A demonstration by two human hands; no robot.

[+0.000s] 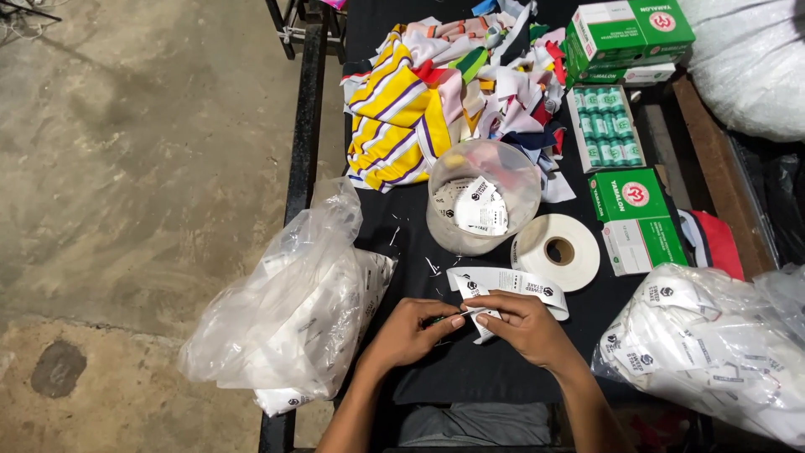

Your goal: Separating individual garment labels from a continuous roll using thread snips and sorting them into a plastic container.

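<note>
Both hands pinch tight: right hand (521,323) steadies the label strip (511,283), left hand (417,329) holds a small snipper, bucket (484,197) just beyond to catch pieces

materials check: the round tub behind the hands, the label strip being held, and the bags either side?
Round tub: looks like translucent plastic, slightly frosted; the labels inside show through its wall.
Label strip: seems woven or satin-like fabric tape, white with dark print; it bends limply between the left hand and right hand.
Bags: thin clear plastic film, glossy and crinkled.
</note>
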